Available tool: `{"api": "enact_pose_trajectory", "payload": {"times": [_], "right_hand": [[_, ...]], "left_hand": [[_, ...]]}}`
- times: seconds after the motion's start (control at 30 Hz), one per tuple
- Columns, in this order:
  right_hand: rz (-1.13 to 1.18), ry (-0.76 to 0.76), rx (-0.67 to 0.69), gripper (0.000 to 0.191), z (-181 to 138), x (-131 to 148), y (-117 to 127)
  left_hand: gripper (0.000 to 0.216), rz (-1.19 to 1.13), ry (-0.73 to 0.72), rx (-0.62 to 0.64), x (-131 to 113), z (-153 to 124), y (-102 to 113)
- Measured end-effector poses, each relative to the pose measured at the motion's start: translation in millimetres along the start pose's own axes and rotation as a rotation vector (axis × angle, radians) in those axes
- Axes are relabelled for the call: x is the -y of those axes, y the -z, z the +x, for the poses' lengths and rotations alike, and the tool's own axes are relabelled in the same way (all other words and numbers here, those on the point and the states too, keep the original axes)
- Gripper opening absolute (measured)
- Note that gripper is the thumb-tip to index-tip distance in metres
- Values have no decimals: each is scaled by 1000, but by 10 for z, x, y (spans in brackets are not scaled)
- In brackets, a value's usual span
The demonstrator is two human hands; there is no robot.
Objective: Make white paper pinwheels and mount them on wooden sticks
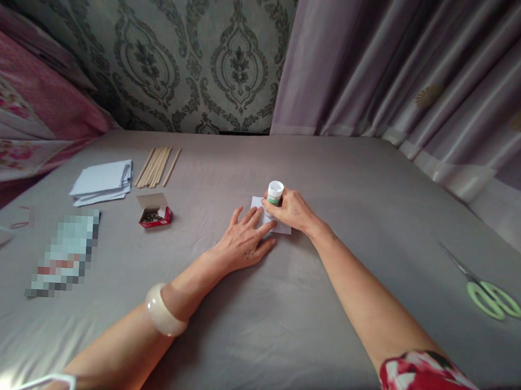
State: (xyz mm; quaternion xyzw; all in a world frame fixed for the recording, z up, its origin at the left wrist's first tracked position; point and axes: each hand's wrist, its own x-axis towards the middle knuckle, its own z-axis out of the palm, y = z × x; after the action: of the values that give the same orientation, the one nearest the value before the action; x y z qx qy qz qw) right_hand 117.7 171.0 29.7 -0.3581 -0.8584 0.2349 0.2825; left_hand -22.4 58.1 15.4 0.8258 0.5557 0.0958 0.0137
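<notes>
Standing gripped in right fingers: glue stick

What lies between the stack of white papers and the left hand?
A small open red box lies there on the grey cloth; the head view shows it.

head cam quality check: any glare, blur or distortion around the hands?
Head view: soft, even light with only faint shadows; centre is sharp, with the left hand flat on the paper and the right hand gripping the white tube. Head view: sheen on the grey cloth at lower left; wide-angle bending toward the edges stretches the scissors; one pixelated patch at left.
</notes>
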Motion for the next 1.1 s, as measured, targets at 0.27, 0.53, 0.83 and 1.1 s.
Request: {"api": "enact_pose_trajectory", "payload": {"times": [0.27, 0.53, 0.83, 1.1], "right_hand": [[31, 5, 3, 18, -12, -1, 22], [34, 48, 24, 19, -13, -9, 11], [36, 39, 18, 18, -25, 13, 23], [28, 34, 28, 18, -29, -22, 22]], "left_hand": [[45, 2, 3, 0, -4, -1, -3], [46, -10, 0, 10, -5, 4, 2], [45, -46, 1, -8, -13, -2, 11], [46, -26, 8, 1, -11, 4, 16]]}}
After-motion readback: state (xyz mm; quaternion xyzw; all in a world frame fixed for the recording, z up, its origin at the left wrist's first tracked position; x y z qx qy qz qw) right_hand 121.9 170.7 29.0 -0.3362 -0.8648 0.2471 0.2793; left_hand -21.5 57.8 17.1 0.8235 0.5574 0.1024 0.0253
